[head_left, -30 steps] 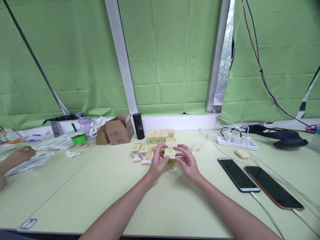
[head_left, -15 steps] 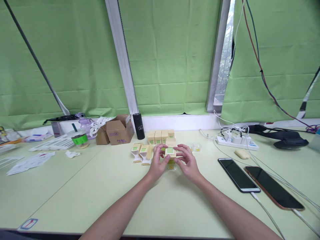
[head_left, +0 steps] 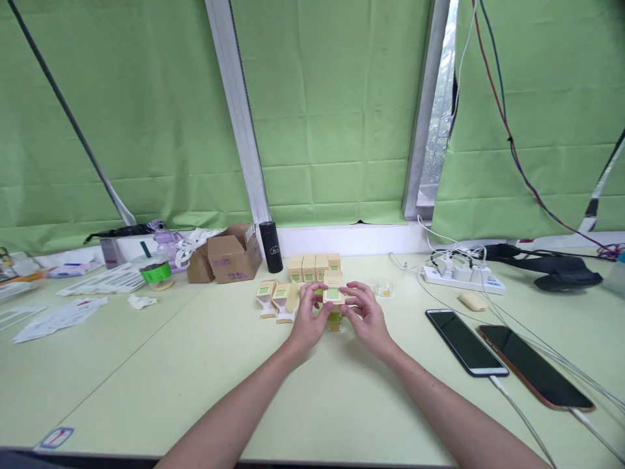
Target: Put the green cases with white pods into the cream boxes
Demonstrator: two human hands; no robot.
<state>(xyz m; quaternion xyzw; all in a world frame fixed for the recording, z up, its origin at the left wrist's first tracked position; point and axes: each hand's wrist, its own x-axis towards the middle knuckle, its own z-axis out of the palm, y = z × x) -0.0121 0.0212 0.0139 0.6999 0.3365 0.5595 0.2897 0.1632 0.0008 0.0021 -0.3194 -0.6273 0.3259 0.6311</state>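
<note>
Between my two hands is a small kraft cardboard box with a green label framed in white. My left hand grips its left side and my right hand its right side, fingers and thumbs bent around it. Directly below the box a small clear plastic container with something yellow inside shows; how far it sits inside the box cannot be made out. Left of my left hand, two similar boxes with open ends stand, one of them a small open box. Behind my hands is a row of small boxes.
Clear containers lie right of the row. A black bottle and a larger brown carton stand at the back. To the right are two phones, one a white-edged phone, charging cables and a power strip. A lidded cup stands left.
Both hands stay around the box in nearly the same place. The box and fingers have shifted only very slightly.
</note>
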